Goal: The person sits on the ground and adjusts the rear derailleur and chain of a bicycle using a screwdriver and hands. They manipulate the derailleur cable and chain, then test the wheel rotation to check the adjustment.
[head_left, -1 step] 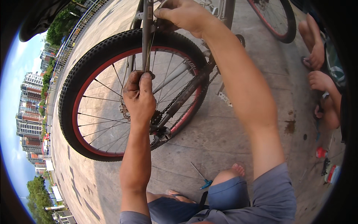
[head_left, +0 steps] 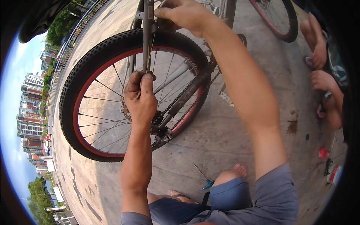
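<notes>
A bicycle with a knobby black tyre (head_left: 80,71) and red rim stands in front of me. My left hand (head_left: 140,90), its fingers darkened with grime, is closed around the slim grey frame tube (head_left: 147,48) above the rear hub. A thin cable (head_left: 151,56) runs down beside that tube into the same grip. Higher up, my right hand (head_left: 187,17) is closed next to the tube's upper end. Its thumb points left, its other fingers are mostly hidden, and what they hold does not show. The chain (head_left: 176,103) and rear derailleur (head_left: 164,134) sit right of my left wrist.
A blue-handled screwdriver-like tool (head_left: 208,183) lies on the paving by my knee. Another red-rimmed wheel (head_left: 277,22) stands at the upper right. A person's hands (head_left: 320,80) are at the right edge, above a small red object (head_left: 323,152). A railing (head_left: 71,45) runs at upper left.
</notes>
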`<state>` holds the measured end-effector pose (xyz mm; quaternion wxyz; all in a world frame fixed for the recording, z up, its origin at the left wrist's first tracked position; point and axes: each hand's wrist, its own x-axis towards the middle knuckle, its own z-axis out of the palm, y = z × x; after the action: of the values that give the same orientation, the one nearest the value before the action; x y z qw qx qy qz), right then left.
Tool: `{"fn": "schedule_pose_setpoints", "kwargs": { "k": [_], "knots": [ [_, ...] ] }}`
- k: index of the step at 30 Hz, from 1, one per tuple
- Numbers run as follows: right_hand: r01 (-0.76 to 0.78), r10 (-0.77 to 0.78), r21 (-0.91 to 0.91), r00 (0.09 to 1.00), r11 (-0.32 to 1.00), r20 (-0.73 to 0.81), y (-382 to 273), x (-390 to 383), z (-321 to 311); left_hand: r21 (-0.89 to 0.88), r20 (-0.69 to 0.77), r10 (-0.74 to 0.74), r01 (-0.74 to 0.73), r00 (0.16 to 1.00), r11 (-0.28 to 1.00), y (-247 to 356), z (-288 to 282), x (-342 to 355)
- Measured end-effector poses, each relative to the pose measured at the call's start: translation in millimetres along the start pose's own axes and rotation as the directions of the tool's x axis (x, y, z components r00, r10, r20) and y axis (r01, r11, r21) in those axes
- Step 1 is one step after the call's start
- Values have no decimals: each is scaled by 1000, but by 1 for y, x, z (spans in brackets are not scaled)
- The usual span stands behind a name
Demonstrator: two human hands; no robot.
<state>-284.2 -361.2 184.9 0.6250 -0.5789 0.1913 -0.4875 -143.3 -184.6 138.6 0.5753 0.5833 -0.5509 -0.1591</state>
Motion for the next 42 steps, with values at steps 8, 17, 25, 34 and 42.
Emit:
{"fn": "schedule_pose_setpoints", "kwargs": {
  "k": [8, 17, 25, 34, 42],
  "knots": [
    [-35, 29, 120, 998, 992, 56, -9, -12, -6, -44, -109, 169, -174, 980, 984, -11, 7, -6],
    [162, -163, 255, 986, 953, -18, -9, -24, -9, 118, 402, 583, -671, 706, 732, 5, 12, 29],
    [428, -424, 45, 902, 903, -79, 8, -31, -22, -168, 456, 524, -508, 720, 845, 2, -3, 46],
    [307, -308, 31, 941, 951, 144, -9, -33, -40, -238, 235, 528, -478, 816, 845, -8, -4, 41],
    [313, -273, -395, 949, 864, 156, -11, -22, -36, -226, 227, 495, -449, 839, 864, -4, 5, 36]
  ]
}}
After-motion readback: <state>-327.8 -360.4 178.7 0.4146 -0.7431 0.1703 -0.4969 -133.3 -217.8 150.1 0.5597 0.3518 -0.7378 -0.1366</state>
